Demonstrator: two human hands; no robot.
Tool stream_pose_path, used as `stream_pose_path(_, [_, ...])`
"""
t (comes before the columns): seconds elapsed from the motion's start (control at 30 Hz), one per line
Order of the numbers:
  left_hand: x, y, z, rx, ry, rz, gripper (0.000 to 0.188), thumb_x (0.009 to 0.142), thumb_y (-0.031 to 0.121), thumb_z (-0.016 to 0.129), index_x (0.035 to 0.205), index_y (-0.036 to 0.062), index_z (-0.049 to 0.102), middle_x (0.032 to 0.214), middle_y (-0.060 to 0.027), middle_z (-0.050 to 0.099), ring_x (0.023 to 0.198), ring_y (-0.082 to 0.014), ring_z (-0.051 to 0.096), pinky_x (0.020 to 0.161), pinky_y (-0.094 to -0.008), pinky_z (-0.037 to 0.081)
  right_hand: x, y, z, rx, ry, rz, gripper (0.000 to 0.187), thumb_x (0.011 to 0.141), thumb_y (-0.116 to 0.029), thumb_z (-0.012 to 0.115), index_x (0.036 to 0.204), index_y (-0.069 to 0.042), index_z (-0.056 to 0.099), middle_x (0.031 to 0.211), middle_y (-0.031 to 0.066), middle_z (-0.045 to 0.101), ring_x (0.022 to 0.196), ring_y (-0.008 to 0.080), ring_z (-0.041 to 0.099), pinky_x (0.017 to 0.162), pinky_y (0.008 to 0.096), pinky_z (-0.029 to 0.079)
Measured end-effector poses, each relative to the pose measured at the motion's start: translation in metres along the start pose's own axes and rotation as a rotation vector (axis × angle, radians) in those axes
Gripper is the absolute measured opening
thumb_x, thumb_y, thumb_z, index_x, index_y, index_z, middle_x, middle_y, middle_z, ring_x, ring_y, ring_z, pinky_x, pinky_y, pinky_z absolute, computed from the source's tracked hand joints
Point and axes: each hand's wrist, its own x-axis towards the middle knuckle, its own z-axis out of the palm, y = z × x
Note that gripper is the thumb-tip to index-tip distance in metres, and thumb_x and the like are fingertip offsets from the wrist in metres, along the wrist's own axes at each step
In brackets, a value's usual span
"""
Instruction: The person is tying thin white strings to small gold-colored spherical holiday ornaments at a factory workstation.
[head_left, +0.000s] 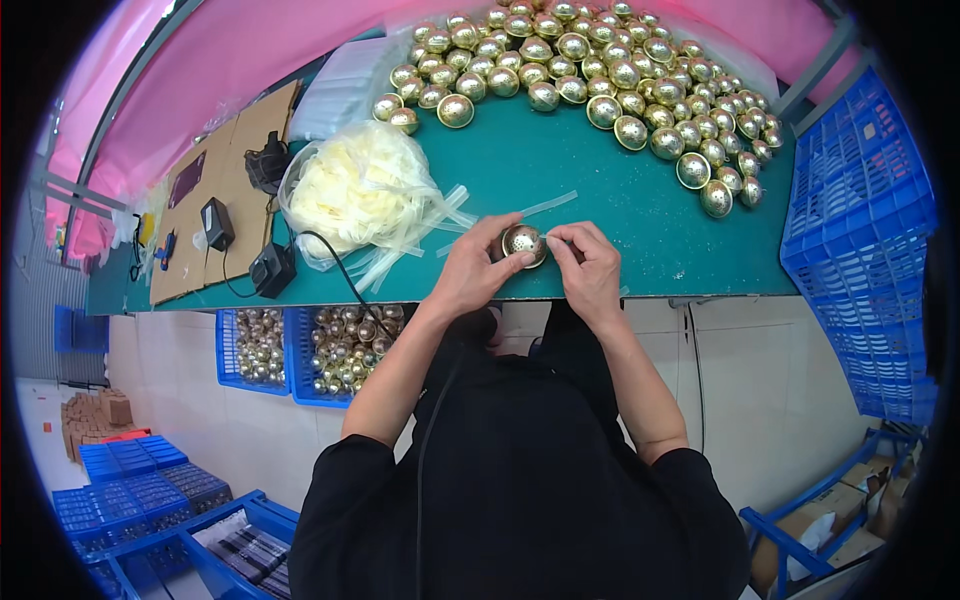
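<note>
Near the front edge of the green table, my left hand (468, 268) grips a shiny gold ball (524, 241) with a raised rim and a pattern of small dark dots. Its thumb and fingers close around the ball's left side. My right hand (592, 270) is pinched against the ball's right edge; whatever sits between its fingertips is too small to make out. Just beyond the hands, a clear flat strip (550, 204) lies on the table. To the left, a clear bag (362, 185) spills a tangle of pale, translucent strips toward my left hand.
A large spread of similar gold balls (624, 74) covers the table's far side. Cardboard (235, 150) with black adapters and a cable lies at left. Stacked blue crates (860, 230) stand at right. Below the table edge are blue baskets (290, 352) of balls.
</note>
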Motion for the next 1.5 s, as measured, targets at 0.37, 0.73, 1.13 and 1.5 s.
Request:
stream_pose_path(0.37, [0.002, -0.007, 0.000, -0.164, -0.065, -0.156, 0.041, 0.090, 0.016, 0.082, 0.127, 0.0045, 0.069, 0.083, -0.0006, 0.064, 0.067, -0.0088, 0.048, 0.063, -0.0266, 0.044, 0.001, 0.002, 0.003, 0.023, -0.050, -0.043, 0.009, 0.090, -0.001, 0.076, 0.099, 0.000, 0.079, 0.092, 0.0088, 0.071, 0.078, 0.0136, 0.065, 0.066, 0.0273, 0.050])
stream_pose_path(0.73, [-0.003, 0.002, 0.012, -0.250, 0.154, -0.043, 0.016, 0.092, 0.009, 0.079, 0.107, 0.0064, 0.082, 0.120, -0.0105, 0.073, 0.096, -0.0132, 0.068, 0.079, -0.0261, 0.053, 0.006, -0.006, 0.004, 0.013, -0.081, -0.052, 0.012, 0.088, -0.002, 0.077, 0.099, -0.002, 0.081, 0.085, 0.0093, 0.073, 0.077, 0.0169, 0.068, 0.066, 0.0293, 0.052])
stream_pose_path(1.13, [0.000, 0.008, 0.010, -0.318, 0.237, 0.025, 0.007, 0.100, 0.003, 0.064, 0.099, -0.0027, 0.068, 0.102, -0.0097, 0.075, 0.088, -0.0132, 0.068, 0.079, -0.0284, 0.054, 0.009, -0.013, -0.002, 0.280, -0.247, 0.237, 0.017, 0.096, -0.008, 0.072, 0.110, 0.001, 0.077, 0.091, 0.0074, 0.075, 0.066, 0.0094, 0.059, 0.060, 0.0263, 0.049])
stream_pose_path(1.5, [0.012, 0.046, -0.015, -0.740, 0.140, 0.032, 0.014, 0.106, 0.016, 0.061, 0.107, 0.0015, 0.061, 0.106, -0.0199, 0.076, 0.103, -0.0240, 0.072, 0.097, -0.0392, 0.054, 0.001, -0.025, -0.050, 0.961, -0.457, 0.535, 0.022, 0.097, 0.001, 0.068, 0.118, 0.006, 0.072, 0.107, 0.0202, 0.077, 0.089, 0.0235, 0.077, 0.073, 0.0313, 0.062])
